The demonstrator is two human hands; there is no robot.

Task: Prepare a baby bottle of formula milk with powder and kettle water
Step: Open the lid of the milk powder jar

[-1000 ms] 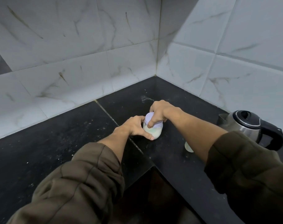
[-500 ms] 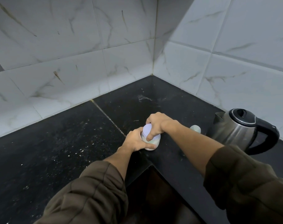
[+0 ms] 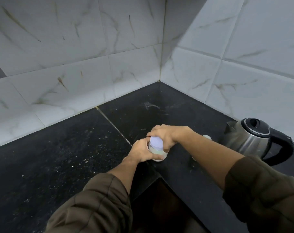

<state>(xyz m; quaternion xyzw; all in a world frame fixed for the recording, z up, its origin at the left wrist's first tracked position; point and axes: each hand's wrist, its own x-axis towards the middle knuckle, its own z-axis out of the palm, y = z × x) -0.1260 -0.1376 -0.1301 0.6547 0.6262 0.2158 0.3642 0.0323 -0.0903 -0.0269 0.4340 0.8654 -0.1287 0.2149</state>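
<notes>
A small pale jar (image 3: 159, 154) with a lilac lid (image 3: 156, 143) stands on the black counter (image 3: 75, 157) near its inner corner edge. My left hand (image 3: 141, 152) grips the jar's body from the left. My right hand (image 3: 164, 136) reaches over from the right, its fingers curled round the lid's rim. A steel kettle (image 3: 248, 140) with a black lid and handle stands at the right. A small whitish round object (image 3: 207, 137) shows just behind my right forearm; most of it is hidden.
White marble-look tiled walls (image 3: 109, 73) meet in a corner behind the counter. The counter has an inner cut-out corner (image 3: 159, 177) just below my hands, dark beneath. Pale specks lie scattered over the left counter slab.
The view has shifted, so the hands and jar sit slightly lower in frame. Both hands stay on the jar, and the right hand's grip has turned somewhat on the lid.
</notes>
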